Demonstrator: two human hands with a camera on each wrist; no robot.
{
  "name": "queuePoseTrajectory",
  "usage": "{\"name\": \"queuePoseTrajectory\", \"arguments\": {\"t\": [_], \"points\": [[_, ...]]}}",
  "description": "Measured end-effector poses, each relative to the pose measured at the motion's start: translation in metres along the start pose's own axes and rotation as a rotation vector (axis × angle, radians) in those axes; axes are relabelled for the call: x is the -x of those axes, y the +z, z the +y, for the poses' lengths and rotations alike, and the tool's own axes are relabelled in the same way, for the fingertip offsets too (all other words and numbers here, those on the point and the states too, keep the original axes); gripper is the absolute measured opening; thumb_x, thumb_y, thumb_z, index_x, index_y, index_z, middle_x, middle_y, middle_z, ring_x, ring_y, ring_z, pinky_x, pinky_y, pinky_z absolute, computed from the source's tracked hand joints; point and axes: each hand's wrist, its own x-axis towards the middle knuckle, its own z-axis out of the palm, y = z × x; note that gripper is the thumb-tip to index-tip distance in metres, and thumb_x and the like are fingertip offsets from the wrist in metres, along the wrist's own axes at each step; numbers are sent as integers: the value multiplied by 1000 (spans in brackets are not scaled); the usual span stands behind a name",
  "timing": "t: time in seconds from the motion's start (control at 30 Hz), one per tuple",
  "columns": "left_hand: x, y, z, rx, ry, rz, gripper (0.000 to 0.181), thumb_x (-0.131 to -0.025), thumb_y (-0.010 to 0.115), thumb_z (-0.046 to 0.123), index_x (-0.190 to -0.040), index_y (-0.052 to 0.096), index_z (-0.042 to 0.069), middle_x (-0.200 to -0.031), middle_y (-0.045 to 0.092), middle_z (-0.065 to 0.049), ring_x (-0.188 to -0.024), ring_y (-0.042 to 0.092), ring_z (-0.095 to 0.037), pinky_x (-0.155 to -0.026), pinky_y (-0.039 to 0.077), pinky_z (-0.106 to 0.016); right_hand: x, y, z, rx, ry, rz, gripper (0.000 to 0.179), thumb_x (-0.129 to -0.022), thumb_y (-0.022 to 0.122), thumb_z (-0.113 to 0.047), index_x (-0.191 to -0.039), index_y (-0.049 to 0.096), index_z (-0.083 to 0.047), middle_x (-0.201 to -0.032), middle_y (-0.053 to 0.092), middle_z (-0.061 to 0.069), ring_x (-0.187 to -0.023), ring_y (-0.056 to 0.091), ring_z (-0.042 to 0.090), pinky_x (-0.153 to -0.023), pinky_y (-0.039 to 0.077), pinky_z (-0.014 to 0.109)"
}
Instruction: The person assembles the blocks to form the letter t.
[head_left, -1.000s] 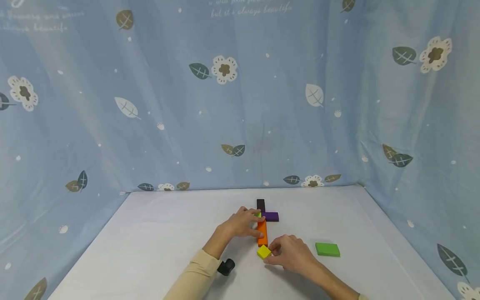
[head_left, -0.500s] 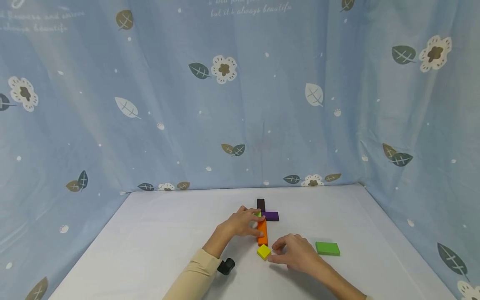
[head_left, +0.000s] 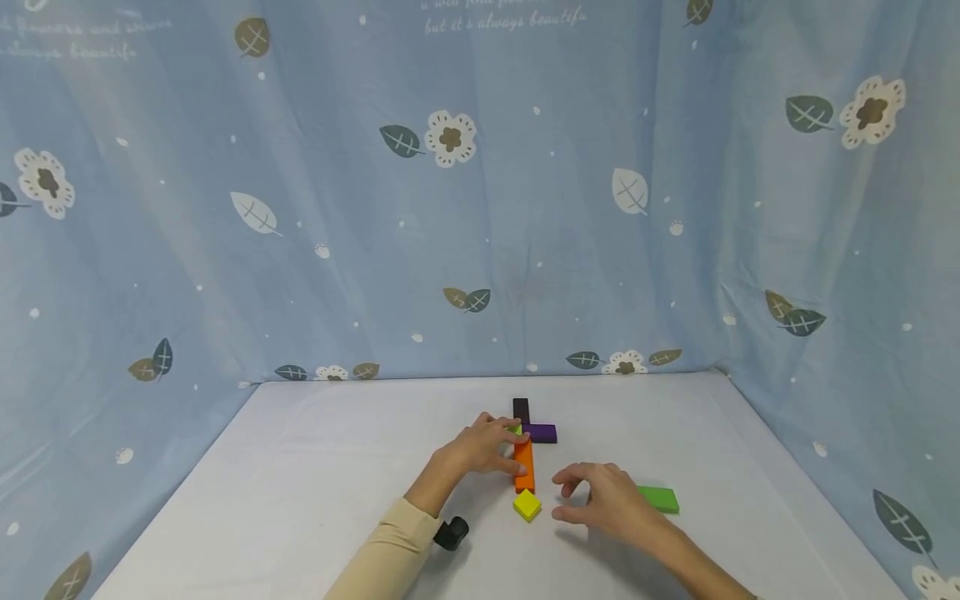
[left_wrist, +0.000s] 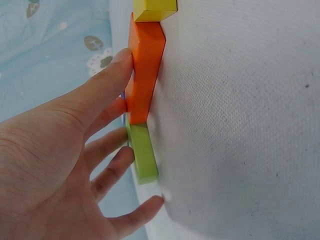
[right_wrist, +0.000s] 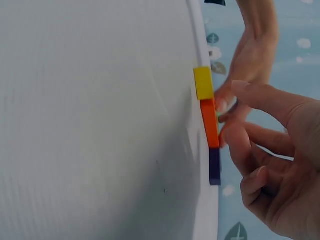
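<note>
Over a row of flat blocks my left hand (head_left: 480, 446) lies with its thumb and fingertips at the orange block (head_left: 527, 458) and the lime-green block (left_wrist: 144, 155). Its fingers are spread and fairly straight in the left wrist view. A yellow block (head_left: 527, 505), turned cornerwise in the head view, sits at the near end of the orange one. The purple block (head_left: 542, 433) and the black block (head_left: 521, 408) make up the far end. My right hand (head_left: 611, 500) hovers right of the yellow block, thumb and index finger apart, holding nothing.
A green block (head_left: 660, 499) lies to the right, partly covered by my right hand in the head view. A black device (head_left: 452, 533) sits at my left wrist. The white tabletop (head_left: 337, 467) ends at a blue patterned curtain (head_left: 525, 250).
My right hand has let go of the yellow block and drawn back to the right, its thumb and index finger parting. My left hand and the blocks stay where they were.
</note>
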Motion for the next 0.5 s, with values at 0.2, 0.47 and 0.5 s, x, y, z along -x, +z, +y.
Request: {"name": "queuePoseTrajectory", "arguments": {"t": [0.2,0.47,0.5], "points": [[2,-1,1,8,-2,-3,59,-82,74,49,-136,59,30,-154,44,4,-128,42,-25,-104,44,-52,5,-10,9,21,-43,19,41,-79,81,-34,-112,71,-13,-94,70,-1,-55,52,4,-53,46,20],[2,0,1,12,-5,-7,59,-83,74,49,-137,58,30,-154,43,5,-130,41,-25,-104,44,-53,9,-21,17,57,-20,29,38,-79,82,-31,-111,72,-14,-99,69,-1,-60,51,2,-53,47,20],[2,-1,1,13,-4,-6,59,-83,74,49,-137,58,30,-154,43,5,-130,41,-25,-104,44,-53,10,-22,18,59,-21,31,37,-79,82,-31,-111,72,-15,-100,69,-1,-60,51,2,-53,47,20]]}}
